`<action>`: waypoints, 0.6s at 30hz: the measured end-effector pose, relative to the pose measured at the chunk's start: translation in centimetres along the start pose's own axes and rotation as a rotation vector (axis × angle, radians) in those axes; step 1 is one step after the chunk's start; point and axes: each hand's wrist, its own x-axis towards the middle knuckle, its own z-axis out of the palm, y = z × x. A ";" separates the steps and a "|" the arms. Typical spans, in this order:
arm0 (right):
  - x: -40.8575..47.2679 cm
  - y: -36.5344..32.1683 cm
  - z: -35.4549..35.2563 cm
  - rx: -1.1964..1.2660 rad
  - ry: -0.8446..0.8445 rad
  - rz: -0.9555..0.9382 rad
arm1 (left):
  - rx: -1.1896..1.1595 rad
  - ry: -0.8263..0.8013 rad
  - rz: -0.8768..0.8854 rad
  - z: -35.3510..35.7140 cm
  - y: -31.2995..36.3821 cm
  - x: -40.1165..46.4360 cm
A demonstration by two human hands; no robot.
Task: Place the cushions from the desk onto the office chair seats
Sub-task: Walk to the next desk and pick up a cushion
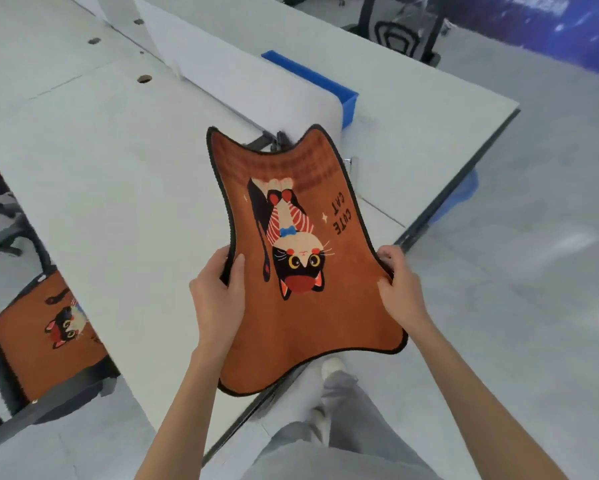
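Your left hand [218, 292] and right hand [400, 289] pinch the cushion [301, 271] by its side edges, fingers [237, 271] clamped, above the surface [118, 168] corner. Limp fabric could sag and snag that corner as you turn.

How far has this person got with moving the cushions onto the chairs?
Done, it seems: one orange cat cushion already lies on a chair seat at the left, tucked beside the desk. In hand: a second cushion, held by its side edges in the left hand and right hand above the desk corner. Left: setting it on another chair; none shows nearby except one far off.
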 end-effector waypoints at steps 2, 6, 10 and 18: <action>-2.2 1.8 -2.7 0.049 0.060 0.129 | -0.031 -0.119 0.063 2.1 1.7 -0.5; -6.0 7.1 -8.3 0.247 0.231 0.429 | -0.043 -0.380 0.207 7.9 5.2 -2.2; -8.9 11.9 -13.3 0.530 0.324 0.579 | -0.003 -0.605 0.321 15.5 8.3 -3.3; -4.1 20.3 -23.5 0.693 0.372 0.707 | 0.057 -0.846 0.418 34.1 16.4 -4.8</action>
